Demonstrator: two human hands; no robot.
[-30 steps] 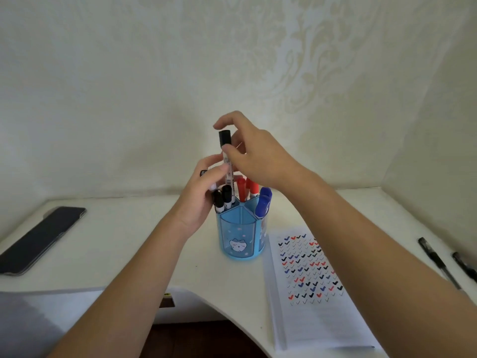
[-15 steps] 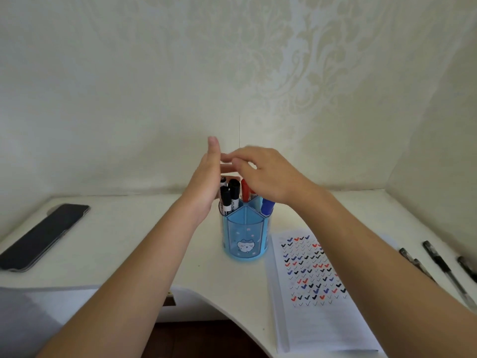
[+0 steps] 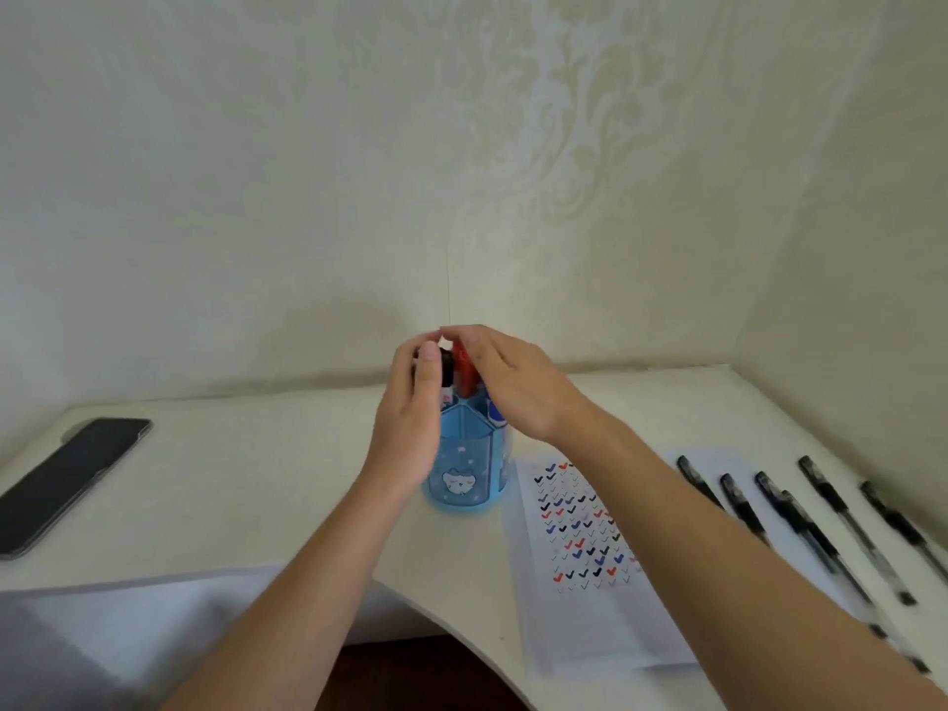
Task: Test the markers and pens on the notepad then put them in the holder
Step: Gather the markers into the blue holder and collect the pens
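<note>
Blue plastic holder (image 3: 464, 469) stands mid-frame with the black marker (image 3: 447, 368), red marker (image 3: 466, 374) and blue marker (image 3: 495, 416) upright inside. The left hand (image 3: 410, 407) cups the black cap and the right hand (image 3: 513, 390) lies loosely across the tops; whether either grips I cannot tell. They are probably settling the markers. Next, test the gel pens (image 3: 821, 515), right of the notepad (image 3: 590, 623).

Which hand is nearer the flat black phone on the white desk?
Left. The left hand is beside the blue plastic holder, right of the phone; the right hand is farther right, over the holder.
</note>
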